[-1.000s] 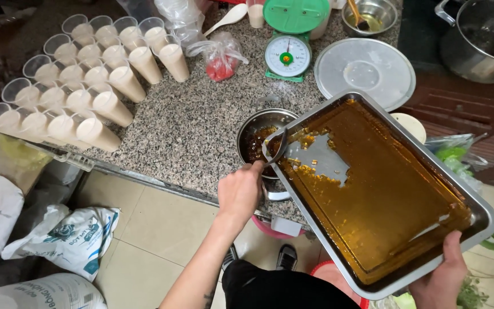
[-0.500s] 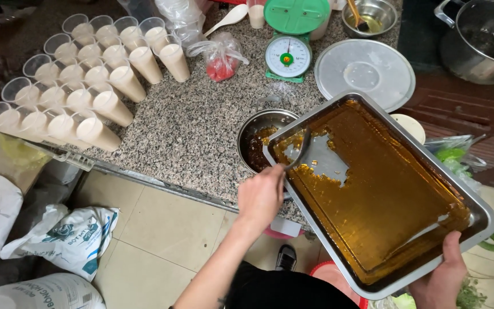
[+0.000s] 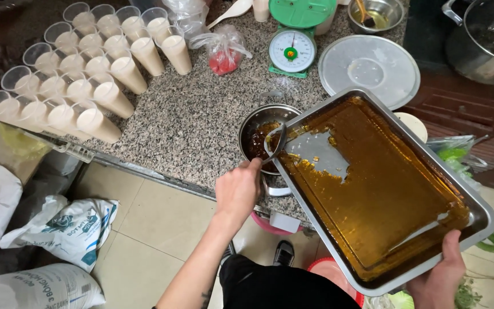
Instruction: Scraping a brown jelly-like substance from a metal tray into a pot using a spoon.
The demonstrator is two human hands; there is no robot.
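Observation:
My right hand (image 3: pixel 444 274) grips the near corner of a large metal tray (image 3: pixel 475 209), which is tilted down toward a small steel pot (image 3: pixel 254 120) on the granite counter. Amber-brown jelly (image 3: pixel 384 189) covers most of the tray, with a bare scraped patch near its low corner. My left hand (image 3: pixel 236 189) holds a metal spoon (image 3: pixel 275 143) whose bowl sits at the tray's low corner over the pot. Dark brown jelly lies in the pot.
Several plastic cups of pale milky drink (image 3: pixel 87 74) lie in tilted rows at the counter's left. A green kitchen scale (image 3: pixel 293 48), a red-filled plastic bag (image 3: pixel 224 54), a round white lid (image 3: pixel 370 68) and a steel bowl (image 3: pixel 378 12) stand behind. Sacks (image 3: pixel 58 229) lie on the tiled floor.
My left hand with the spoon moved into the tray's low corner, then back toward the pot. The scraped bare patch in the jelly has grown slightly. The tray stays tilted.

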